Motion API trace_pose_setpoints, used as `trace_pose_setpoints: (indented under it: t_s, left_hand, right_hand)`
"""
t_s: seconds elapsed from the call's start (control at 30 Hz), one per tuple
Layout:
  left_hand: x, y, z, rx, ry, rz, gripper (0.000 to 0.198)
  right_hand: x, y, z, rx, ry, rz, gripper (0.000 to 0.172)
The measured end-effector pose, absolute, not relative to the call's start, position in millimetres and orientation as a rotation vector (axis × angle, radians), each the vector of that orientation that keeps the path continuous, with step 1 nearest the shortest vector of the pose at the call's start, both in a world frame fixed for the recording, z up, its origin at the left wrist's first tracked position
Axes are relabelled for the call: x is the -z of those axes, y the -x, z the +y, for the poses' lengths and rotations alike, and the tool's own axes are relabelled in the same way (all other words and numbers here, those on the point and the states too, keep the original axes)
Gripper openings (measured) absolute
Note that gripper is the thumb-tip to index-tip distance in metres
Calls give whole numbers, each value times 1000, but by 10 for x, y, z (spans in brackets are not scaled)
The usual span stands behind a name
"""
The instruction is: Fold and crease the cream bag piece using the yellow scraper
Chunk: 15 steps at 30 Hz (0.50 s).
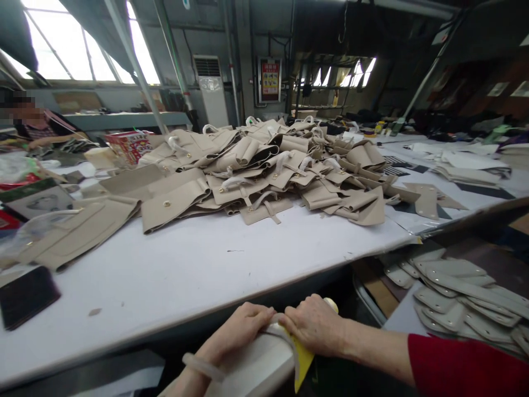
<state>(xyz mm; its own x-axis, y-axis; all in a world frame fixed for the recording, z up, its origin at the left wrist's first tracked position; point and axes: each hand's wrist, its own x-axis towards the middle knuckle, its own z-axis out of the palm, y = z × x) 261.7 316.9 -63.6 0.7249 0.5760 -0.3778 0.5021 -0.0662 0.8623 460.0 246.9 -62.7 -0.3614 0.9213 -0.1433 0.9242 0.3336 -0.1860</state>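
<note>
My left hand (248,328) is closed at the upper edge of a pale, curved panel (258,366) below the table edge. My right hand (314,325) forms a fist beside it, the two thumbs nearly meeting. From under the right hand a yellow, pointed piece (305,361) hangs along the panel's right edge. A pale yellow rounded end (332,305) shows behind the right knuckles. Whether it belongs to the yellow piece is hidden. Beyond my hands, a large heap of beige bag pieces (256,171) with wrapped handles lies on the white table (198,270).
A dark flat phone-like object (28,298) lies at the table's left. Grey-white strap pieces (458,292) are stacked at lower right. A red patterned box (129,146) stands behind the heap's left end. Another person (41,124) sits at far left.
</note>
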Motion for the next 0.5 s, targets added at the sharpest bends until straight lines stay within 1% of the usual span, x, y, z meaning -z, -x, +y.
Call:
trace_pose_setpoints:
  t_s: [0.07,0.17,0.23,0.27,0.37,0.5]
  left_hand:
    - [647,-2610,3196,-70,-1658,866,43]
    - [694,-2622,3209,-61,-1594,866,38]
    - [728,-2635,3209,-49,-1565,873,38]
    - [741,-2639,3208,-46,-1558,874,38]
    - [749,-2642,3208,-59,-1568,875,38]
    - [731,-2656,3234,-58,-1590,879,40]
  right_hand:
    - [666,-4703,2414,474,-1790,2574,50]
    - [777,-4837,2347,681,-1960,2531,61]
    - [856,-4875,2348,808,-2117,2459,68]
    - [886,-4876,2366,856,-2183,2426,69]
    - [912,-4832,2478,929,-2298,2377,63]
    - [868,-4759,2634,899,-2323,2372,57]
